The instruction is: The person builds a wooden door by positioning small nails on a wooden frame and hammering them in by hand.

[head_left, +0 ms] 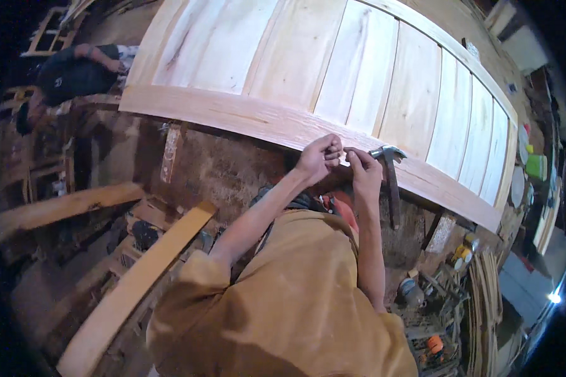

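Before you lies a pale wooden panel (283, 119); at its near edge, your left hand (321, 157) curls closed, your right hand (365, 171) pinches, contents unclear, beside a hammer (393, 188).

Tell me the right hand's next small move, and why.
Probably slide the hammer farther onto the wooden panel with the right hand. Its head appears to rest at the panel's near edge, close beside that hand, while its handle sticks out past the edge, so a bump could perhaps knock it off.
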